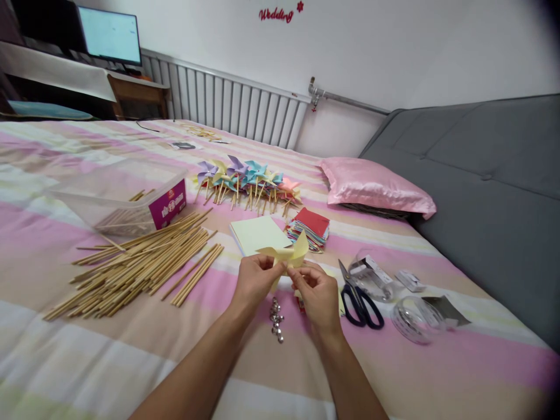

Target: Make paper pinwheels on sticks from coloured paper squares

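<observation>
We see a folded piece of pale yellow paper [286, 256] held just above the striped bedspread [52, 344], near the middle of the scene, its pointed flaps standing up. The left hand [255, 279] pinches its left edge with fingers closed on the paper, and the right hand [318, 294] grips it from the right and below, fingertips drawn in tight on the fold. Just near of the hands, between the wrists, lies a small cluster of silver pins [275, 319]. Just beyond the paper a flat yellow sheet [256, 232] rests on the bed, and to its right sits a stack of coloured paper squares [310, 228] with red on top. Right of the right hand lie black-handled scissors [359, 298], then clear tape rolls [415, 318]. To the left spreads a heap of wooden sticks [140, 262], with a clear plastic box [126, 195] beyond it. Farther off lies a row of finished paper pinwheels [247, 178], and a pink pillow [376, 186] lies at the far right.
</observation>
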The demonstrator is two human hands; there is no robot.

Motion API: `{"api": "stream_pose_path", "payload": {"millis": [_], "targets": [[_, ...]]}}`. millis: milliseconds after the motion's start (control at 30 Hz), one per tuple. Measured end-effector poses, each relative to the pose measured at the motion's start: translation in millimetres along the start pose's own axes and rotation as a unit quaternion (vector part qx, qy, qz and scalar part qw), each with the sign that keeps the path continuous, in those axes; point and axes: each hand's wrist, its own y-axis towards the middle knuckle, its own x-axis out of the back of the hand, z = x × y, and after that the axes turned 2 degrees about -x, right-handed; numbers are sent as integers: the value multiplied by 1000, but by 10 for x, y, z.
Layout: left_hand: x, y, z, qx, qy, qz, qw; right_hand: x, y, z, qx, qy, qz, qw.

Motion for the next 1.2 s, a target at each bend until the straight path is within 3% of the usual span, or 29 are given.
{"api": "stream_pose_path", "payload": {"millis": [300, 400, 500, 733, 967, 1200], "targets": [[99, 67, -36, -2, -10, -108, 994, 147, 17, 75, -54, -9, -32, 998], [105, 74, -48, -6, -8, -118, 993, 171, 10, 20, -102, -70, 87, 988], [89, 74, -58, -7, -13, -117, 993, 126, -40, -23, -99, -156, 210, 960], [69, 61, -66, -9, -28, -111, 993, 16, -142, 11, -12, -290, 253, 923], [82, 64, -32, 1, -40, -86, 995, 25, -136, 9, -30, -270, 272, 923], [90, 70, -25, 13, -39, -84, 996, 22, -102, -1, -66, -163, 259, 950]]}}
